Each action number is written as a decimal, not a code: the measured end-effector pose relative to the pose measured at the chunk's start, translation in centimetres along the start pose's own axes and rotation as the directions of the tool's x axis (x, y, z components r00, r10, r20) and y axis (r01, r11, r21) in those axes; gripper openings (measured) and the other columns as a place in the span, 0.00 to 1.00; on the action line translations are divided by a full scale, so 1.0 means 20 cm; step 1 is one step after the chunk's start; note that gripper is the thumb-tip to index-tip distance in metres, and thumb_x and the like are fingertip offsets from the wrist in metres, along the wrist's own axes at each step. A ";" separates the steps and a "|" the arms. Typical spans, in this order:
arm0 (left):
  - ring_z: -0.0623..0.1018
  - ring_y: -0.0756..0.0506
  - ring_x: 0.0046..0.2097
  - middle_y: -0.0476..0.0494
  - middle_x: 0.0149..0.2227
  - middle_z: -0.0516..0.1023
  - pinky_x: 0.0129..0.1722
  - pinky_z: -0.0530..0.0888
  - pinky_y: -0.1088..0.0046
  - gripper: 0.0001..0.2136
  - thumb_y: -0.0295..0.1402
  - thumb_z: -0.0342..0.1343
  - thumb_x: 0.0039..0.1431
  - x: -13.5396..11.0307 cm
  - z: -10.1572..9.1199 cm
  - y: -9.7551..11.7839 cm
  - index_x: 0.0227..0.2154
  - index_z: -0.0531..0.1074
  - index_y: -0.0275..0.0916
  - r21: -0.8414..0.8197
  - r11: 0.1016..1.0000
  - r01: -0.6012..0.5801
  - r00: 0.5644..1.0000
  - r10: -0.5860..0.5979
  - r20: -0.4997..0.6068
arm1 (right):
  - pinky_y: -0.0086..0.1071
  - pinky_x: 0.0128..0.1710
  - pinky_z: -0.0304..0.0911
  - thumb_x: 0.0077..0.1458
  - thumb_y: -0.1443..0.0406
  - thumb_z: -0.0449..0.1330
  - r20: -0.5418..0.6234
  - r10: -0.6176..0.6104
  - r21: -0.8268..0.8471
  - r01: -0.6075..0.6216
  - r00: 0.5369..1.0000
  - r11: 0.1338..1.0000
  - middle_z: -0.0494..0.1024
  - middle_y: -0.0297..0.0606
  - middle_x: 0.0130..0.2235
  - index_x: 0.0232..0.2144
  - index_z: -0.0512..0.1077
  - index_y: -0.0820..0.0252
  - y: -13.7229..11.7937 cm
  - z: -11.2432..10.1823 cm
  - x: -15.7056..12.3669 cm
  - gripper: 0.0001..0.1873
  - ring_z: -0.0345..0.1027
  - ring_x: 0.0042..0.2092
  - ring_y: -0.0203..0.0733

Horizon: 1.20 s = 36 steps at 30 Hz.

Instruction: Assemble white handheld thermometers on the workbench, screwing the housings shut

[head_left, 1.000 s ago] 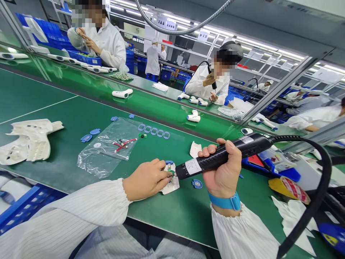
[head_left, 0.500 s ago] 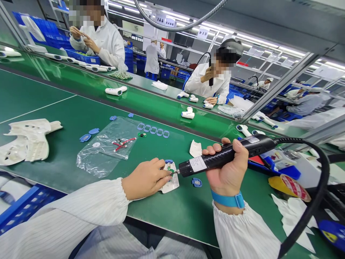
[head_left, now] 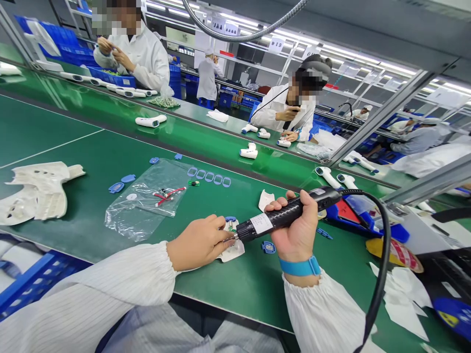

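**Fingers at the bit: left tips at the white shell part, right hand closed around the driver**

Clock read about the white shell part (head_left: 235, 252), 12 o'clock pointing away from the wearer.

Left hand (head_left: 200, 243): palm down, at 9 o'clock, fingers lying close together, tips over the shell part and against or just beside the metal bit. Cannot tell whether thumb and index pinch anything; the undersides are hidden.

Right hand (head_left: 297, 230): at 2 to 3 o'clock, fingers curled around the black corded driver (head_left: 284, 215), thumb across it towards the cable end. Blue band (head_left: 300, 267) on the wrist. Driver tilted, bit end low over the shell part; bit tip hidden at the left fingertips.

Shell part rests on the green table (head_left: 221, 299). A green board (head_left: 231, 227) shows inside it, partly covered by the hand.

Surroundings: blue button piece (head_left: 268, 247) at 3 o'clock, near; small white cover (head_left: 266, 200) between 1 and 2. Row of five blue frames (head_left: 209, 177) at 11. Clear plastic bag (head_left: 134, 215) at 10, red and black wires (head_left: 167, 197) on it. Large white shells (head_left: 40, 191) between 9 and 10, well apart. Blue tray (head_left: 400, 234) at 3, far side of the driver; torn white paper (head_left: 405, 304) between 3 and 4.
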<state>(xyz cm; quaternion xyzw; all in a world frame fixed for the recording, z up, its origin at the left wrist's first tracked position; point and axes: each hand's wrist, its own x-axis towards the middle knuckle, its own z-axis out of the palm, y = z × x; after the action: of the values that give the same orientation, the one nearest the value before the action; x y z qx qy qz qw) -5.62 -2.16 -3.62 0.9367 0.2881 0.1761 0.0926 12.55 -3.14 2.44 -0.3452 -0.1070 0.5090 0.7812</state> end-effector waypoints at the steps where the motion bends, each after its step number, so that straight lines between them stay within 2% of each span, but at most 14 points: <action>1: 0.68 0.47 0.34 0.46 0.32 0.68 0.29 0.63 0.72 0.14 0.38 0.43 0.64 0.00 0.00 0.00 0.37 0.74 0.41 -0.002 1.000 0.000 1.000 0.000 0.001 | 0.24 0.23 0.62 0.41 0.59 0.63 -0.001 -0.002 -0.001 0.002 1.000 1.000 0.62 0.24 0.19 0.27 0.64 0.58 0.00 0.00 0.00 0.13 0.58 0.21 0.29; 15: 0.68 0.47 0.34 0.45 0.33 0.68 0.30 0.65 0.72 0.14 0.36 0.42 0.65 0.00 0.00 0.00 0.42 0.73 0.42 0.004 1.000 0.003 1.000 -0.003 0.004 | 0.24 0.22 0.63 0.39 0.59 0.63 -0.025 -0.032 -0.015 0.031 0.999 0.999 0.62 0.24 0.19 0.26 0.64 0.58 -0.02 -0.01 0.02 0.14 0.58 0.20 0.28; 36: 0.68 0.47 0.33 0.45 0.33 0.69 0.29 0.65 0.72 0.15 0.35 0.41 0.65 0.00 -0.01 0.00 0.42 0.73 0.42 -0.001 1.000 0.008 1.000 -0.008 0.007 | 0.25 0.22 0.62 0.39 0.57 0.63 0.047 -0.151 -0.082 0.155 0.987 0.985 0.63 0.24 0.18 0.27 0.64 0.57 -0.04 0.01 -0.02 0.14 0.58 0.20 0.30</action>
<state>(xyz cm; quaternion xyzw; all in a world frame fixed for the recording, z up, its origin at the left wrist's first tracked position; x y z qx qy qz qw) -5.64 -2.19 -3.50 0.9360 0.2916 0.1726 0.0950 12.83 -3.62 3.10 -0.3587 -0.1708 0.4495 0.8001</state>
